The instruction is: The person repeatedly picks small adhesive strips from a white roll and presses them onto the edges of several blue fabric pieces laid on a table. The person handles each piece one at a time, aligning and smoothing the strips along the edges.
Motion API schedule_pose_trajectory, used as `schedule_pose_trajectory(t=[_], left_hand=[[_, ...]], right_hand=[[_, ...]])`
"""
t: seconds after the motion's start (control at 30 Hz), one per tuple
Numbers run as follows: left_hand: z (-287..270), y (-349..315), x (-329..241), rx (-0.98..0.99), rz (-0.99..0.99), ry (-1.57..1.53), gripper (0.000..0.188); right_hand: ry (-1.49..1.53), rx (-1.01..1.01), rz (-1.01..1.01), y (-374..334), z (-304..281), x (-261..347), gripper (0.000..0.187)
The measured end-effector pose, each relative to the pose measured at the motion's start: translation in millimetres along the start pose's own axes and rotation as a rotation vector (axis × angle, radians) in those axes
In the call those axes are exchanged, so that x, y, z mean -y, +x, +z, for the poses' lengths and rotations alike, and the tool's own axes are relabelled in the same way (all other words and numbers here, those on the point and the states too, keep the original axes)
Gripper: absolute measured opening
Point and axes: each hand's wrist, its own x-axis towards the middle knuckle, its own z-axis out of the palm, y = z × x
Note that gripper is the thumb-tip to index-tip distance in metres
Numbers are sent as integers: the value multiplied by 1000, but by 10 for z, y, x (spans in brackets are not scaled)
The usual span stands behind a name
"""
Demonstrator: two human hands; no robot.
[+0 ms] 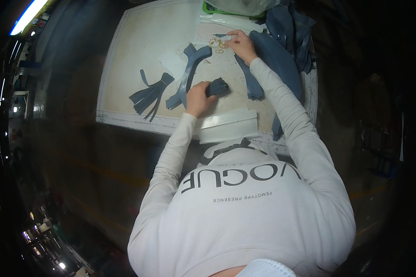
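My left hand (198,99) is closed round a bundle of dark blue strips (218,87), whose cut ends point to the right. Farther off, my right hand (241,46) pinches at the edge of a small pile of yellow rubber bands (216,43); its fingertips seem to have hold of one. Just left of my left hand lies a stack of curved blue pieces (187,74). A fanned bunch of blue strips (152,94) rests farther left. Under my right forearm is another stack of blue pieces (251,82).
Large blue sheets (277,60) cover the table's right side, with more crumpled blue material (298,34) behind. A green tray (210,8) with clear plastic stands at the far edge. A white packet (229,124) lies at the near edge of the pale table (138,41).
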Motion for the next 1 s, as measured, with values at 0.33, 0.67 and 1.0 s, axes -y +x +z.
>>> schedule_pose_trajectory(t=[0.33,0.67,1.0], left_hand=[[-96,-199,-350,378,-462,-1937,46],[-20,-209,-347,482,-435,-1207,34],[-289,-201,-156,73,-395,-1901,38]], right_hand=[[1064,416,289,-1050,-290,221,27],[225,616,-341,-1161,-362,772,72],[1394,207,417,-1413,-260,650,64]])
